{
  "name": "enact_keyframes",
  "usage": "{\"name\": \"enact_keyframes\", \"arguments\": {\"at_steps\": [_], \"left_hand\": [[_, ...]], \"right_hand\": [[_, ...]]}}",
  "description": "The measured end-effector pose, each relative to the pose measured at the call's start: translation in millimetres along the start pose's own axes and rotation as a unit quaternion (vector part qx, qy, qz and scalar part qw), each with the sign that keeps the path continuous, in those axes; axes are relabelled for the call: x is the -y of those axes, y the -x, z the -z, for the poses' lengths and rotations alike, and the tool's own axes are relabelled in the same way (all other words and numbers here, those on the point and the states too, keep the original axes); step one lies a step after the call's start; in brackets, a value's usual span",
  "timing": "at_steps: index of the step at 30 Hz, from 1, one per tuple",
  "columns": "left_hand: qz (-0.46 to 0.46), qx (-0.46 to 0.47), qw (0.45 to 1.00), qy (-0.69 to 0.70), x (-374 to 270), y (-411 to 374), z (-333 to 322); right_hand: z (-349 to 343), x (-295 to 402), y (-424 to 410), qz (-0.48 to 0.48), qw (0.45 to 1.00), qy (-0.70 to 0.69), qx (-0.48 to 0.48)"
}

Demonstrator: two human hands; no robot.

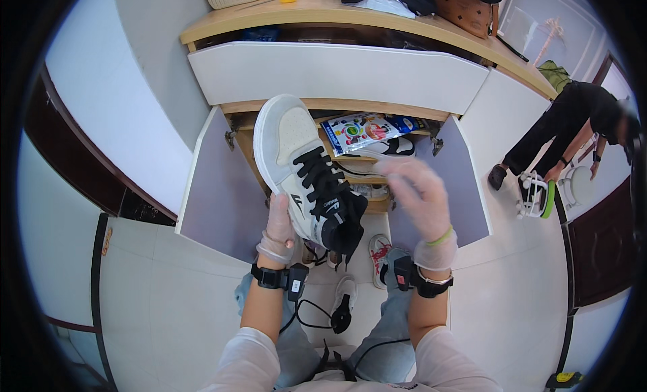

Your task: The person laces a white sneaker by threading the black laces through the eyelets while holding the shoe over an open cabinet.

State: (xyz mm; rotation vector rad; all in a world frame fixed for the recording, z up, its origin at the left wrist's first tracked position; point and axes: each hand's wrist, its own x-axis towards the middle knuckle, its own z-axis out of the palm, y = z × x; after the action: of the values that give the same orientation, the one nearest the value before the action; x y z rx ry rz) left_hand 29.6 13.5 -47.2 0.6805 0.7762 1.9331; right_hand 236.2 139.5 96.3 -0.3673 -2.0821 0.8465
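My left hand [279,222], in a clear thin glove, grips the side of a white and grey sneaker [295,154] with black laces. The shoe is raised in front of the cabinet, toe pointing away from me. To its right, my right hand [419,200] is gloved too and blurred by motion, with its fingers apart and no object visible in them. Behind that hand is the open shoe cabinet [379,206], with shoes on its shelves. A colourful plastic packet [371,131] lies on the upper shelf, over a black and white shoe [399,147].
Cabinet doors [222,190] stand swung out on both sides, below a partly pulled-out drawer [333,71]. A single shoe [345,296] and a red-laced shoe [379,258] are on the floor. At right, another person [571,124] bends over a white and green stool [538,195].
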Motion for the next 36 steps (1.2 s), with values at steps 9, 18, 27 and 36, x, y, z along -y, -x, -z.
{"name": "enact_keyframes", "arguments": {"at_steps": [9, 18, 27, 36], "left_hand": [[0.077, 0.058, 0.988, 0.121, -7, 5, -38], [0.127, 0.098, 0.973, 0.165, -1, 8, -39], [0.182, 0.158, 0.922, 0.305, 8, 6, -40], [0.165, 0.128, 0.934, 0.291, 5, 7, -50]], "right_hand": [[-26, -14, 8, -0.057, 0.988, -0.092, 0.112], [-26, -28, 16, -0.09, 0.965, -0.196, 0.149], [-30, -21, 15, 0.085, 0.995, 0.046, 0.016], [-30, -9, 15, 0.092, 0.991, 0.093, -0.025]]}}
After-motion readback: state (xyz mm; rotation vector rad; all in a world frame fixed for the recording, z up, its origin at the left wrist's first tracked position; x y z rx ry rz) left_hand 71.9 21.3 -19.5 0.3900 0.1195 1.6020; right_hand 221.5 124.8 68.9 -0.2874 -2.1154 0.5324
